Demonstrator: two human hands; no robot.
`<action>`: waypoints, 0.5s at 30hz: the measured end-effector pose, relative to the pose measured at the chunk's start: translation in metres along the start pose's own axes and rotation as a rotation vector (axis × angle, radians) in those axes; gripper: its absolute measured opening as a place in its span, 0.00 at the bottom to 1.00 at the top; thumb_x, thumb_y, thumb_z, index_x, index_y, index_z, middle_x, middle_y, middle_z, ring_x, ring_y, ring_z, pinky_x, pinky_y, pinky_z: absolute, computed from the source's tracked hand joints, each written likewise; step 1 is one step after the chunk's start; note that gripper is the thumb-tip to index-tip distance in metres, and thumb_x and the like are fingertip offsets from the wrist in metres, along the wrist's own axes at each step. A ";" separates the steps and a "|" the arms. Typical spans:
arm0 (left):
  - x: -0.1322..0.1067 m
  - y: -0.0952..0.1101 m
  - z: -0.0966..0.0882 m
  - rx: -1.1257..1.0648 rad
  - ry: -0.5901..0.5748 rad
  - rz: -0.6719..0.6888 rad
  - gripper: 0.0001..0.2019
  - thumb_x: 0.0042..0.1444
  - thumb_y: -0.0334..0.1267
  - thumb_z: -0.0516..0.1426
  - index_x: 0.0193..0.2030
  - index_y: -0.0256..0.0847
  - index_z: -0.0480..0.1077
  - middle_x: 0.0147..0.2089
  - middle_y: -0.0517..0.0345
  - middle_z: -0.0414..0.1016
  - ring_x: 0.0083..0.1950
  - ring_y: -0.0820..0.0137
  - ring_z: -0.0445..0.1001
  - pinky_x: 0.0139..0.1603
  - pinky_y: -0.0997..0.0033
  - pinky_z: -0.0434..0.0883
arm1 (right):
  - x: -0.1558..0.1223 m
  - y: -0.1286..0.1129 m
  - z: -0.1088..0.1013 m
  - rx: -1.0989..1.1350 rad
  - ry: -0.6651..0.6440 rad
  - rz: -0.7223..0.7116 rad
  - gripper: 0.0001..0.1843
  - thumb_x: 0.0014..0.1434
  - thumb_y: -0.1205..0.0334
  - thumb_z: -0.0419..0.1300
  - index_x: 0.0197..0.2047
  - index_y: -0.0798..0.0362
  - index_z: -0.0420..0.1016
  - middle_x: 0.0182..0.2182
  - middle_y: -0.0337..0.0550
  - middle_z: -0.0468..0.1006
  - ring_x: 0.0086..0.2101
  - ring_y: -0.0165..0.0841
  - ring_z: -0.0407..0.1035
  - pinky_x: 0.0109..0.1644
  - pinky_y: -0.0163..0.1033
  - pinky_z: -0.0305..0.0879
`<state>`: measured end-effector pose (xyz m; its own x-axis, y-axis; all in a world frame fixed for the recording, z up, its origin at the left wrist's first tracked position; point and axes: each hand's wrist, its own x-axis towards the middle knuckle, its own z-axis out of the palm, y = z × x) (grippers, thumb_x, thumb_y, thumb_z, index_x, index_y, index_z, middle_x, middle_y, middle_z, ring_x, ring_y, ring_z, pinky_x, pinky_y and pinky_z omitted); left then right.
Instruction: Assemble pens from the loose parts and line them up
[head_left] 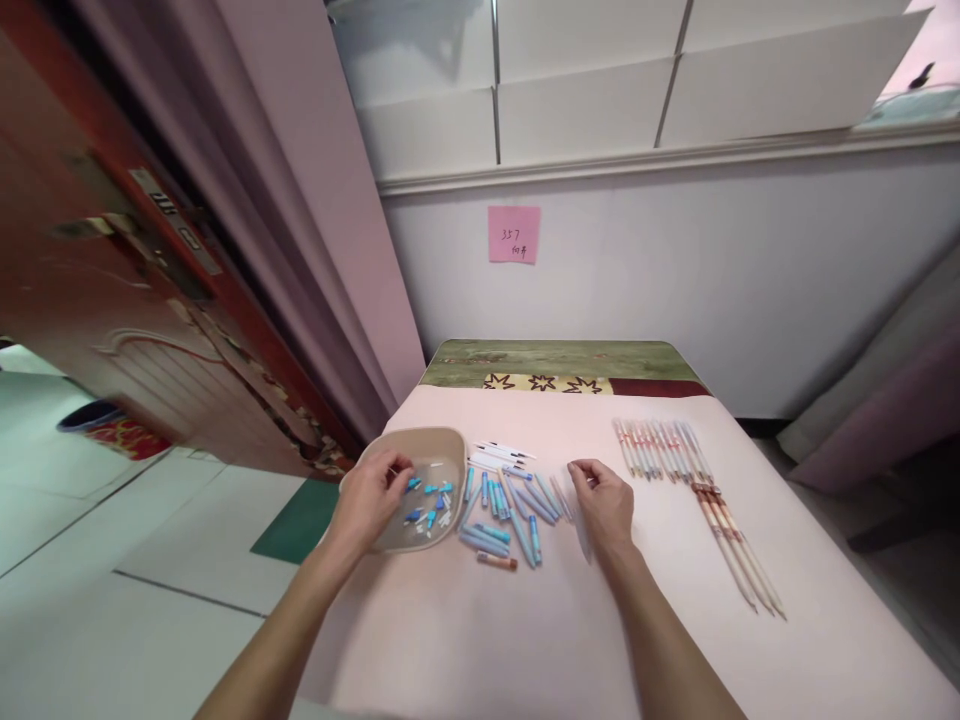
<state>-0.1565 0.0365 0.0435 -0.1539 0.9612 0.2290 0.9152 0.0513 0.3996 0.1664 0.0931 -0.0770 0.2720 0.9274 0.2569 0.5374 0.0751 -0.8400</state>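
Observation:
My left hand [373,497] is over the left side of a beige plastic basin [450,445], thumb and fingers pinched together; whatever they hold is too small to make out. Small blue clips [431,518] and short white pieces lie in the basin. My right hand [606,500] is closed, with a pale, slender pen barrel [583,535] sticking out below its fingers. Between my hands lies a loose spread of blue pen barrels [523,540] and short blue caps [492,534]. One brown cap [496,561] rests at the near side of this spread.
White pen refills [504,456] lie beyond the blue parts. On the right, a row of assembled pens [660,448] adjoins several longer brownish pens [739,550]. A pink cloth [487,650] covers the table, which stands against a wall bearing a pink note [514,235].

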 end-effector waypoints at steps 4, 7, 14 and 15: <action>-0.032 0.037 0.015 -0.185 -0.027 0.108 0.09 0.58 0.41 0.51 0.32 0.43 0.70 0.35 0.57 0.75 0.39 0.65 0.72 0.40 0.69 0.66 | 0.000 0.001 -0.001 -0.018 -0.009 0.007 0.18 0.55 0.46 0.56 0.30 0.50 0.80 0.26 0.41 0.80 0.26 0.34 0.70 0.33 0.36 0.62; -0.058 0.062 0.030 -0.269 -0.071 0.122 0.08 0.60 0.40 0.51 0.34 0.43 0.70 0.34 0.57 0.73 0.35 0.67 0.72 0.37 0.69 0.67 | 0.000 0.000 -0.001 -0.023 -0.010 0.004 0.16 0.56 0.48 0.56 0.31 0.50 0.80 0.27 0.40 0.80 0.27 0.33 0.70 0.34 0.35 0.62; -0.090 0.086 0.069 -0.386 -0.262 0.126 0.08 0.60 0.34 0.50 0.31 0.43 0.66 0.34 0.56 0.72 0.38 0.66 0.74 0.38 0.67 0.68 | -0.001 -0.006 -0.002 -0.012 -0.017 -0.040 0.16 0.57 0.49 0.56 0.31 0.50 0.79 0.28 0.39 0.79 0.26 0.31 0.68 0.34 0.34 0.62; -0.092 0.086 0.072 -0.357 -0.273 0.128 0.08 0.60 0.34 0.49 0.32 0.43 0.66 0.35 0.55 0.72 0.38 0.65 0.74 0.39 0.66 0.68 | -0.002 -0.009 -0.002 -0.012 -0.022 -0.066 0.16 0.57 0.49 0.56 0.32 0.50 0.79 0.28 0.40 0.79 0.25 0.31 0.68 0.34 0.34 0.62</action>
<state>-0.0372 -0.0278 -0.0071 0.0988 0.9924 0.0737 0.7280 -0.1226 0.6745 0.1626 0.0899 -0.0692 0.2181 0.9284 0.3008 0.5628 0.1322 -0.8160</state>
